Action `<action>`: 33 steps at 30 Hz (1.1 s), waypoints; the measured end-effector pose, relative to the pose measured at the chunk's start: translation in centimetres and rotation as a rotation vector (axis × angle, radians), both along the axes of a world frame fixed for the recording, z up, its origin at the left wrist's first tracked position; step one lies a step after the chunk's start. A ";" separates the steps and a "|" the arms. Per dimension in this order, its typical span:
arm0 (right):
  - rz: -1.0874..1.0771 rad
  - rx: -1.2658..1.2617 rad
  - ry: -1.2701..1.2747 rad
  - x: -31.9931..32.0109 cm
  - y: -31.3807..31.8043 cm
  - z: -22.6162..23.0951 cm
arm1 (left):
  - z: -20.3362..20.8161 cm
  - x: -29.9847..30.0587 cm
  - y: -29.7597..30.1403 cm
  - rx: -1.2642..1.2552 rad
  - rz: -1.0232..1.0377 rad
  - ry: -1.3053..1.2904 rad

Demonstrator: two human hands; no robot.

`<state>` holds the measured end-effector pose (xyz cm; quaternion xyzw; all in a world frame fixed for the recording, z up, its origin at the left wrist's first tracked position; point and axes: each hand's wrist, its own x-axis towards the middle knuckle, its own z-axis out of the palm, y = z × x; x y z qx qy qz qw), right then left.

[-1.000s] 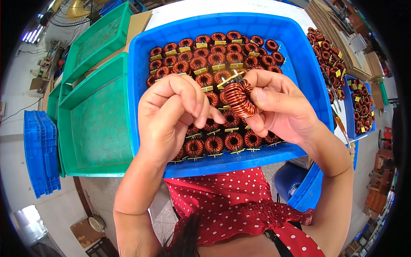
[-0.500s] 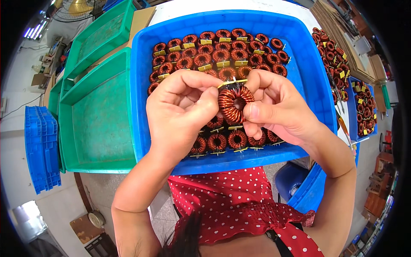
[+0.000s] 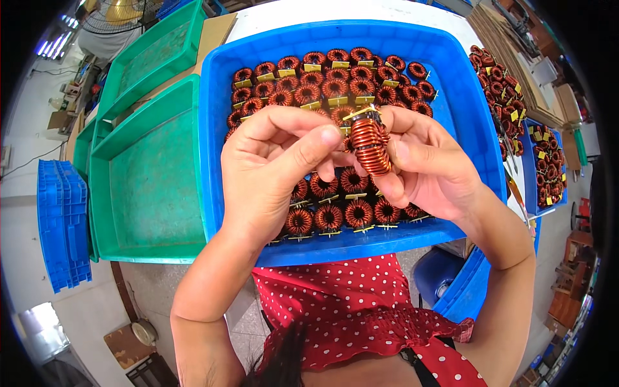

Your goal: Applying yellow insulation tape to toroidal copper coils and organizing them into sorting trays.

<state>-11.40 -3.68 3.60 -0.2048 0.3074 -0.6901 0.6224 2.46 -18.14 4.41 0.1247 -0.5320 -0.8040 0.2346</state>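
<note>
My right hand pinches a copper-wound ring coil between thumb and fingers. The coil is turned nearly edge-on, with a thin yellow board and short pins along its top. Just to its left, my left hand has loosely curled fingers, its thumb tip a little apart from the coil. Its fingertips are partly hidden, so whether they touch the coil is unclear. Below and behind both hands lies a large blue tray holding rows of similar coils; the hands cover some of them.
Green trays stand to the left of the blue tray. Beside them is a stack of blue crates. On the right are a heap of coils and a smaller blue bin of coils. A fan stands at the far left.
The held coil has turned from showing its open hole to nearly edge-on and shifted slightly right. My left thumb and fingers have moved off its board.
</note>
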 end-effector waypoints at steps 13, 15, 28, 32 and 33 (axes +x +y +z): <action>0.009 0.070 0.206 0.3 0.0 0.5 | -0.2 0.3 0.7 -0.277 0.070 0.023; 0.006 0.058 0.243 0.3 0.0 0.4 | -0.1 0.5 0.8 -0.221 0.043 0.040; 0.021 0.078 0.104 0.4 0.0 0.7 | -0.3 0.4 0.8 -0.202 0.036 0.113; 0.012 0.031 0.223 0.4 0.0 0.8 | -0.3 0.6 0.9 -0.252 0.033 0.077; -0.009 0.031 0.264 0.4 0.0 0.9 | -0.3 0.6 0.8 -0.215 0.024 0.090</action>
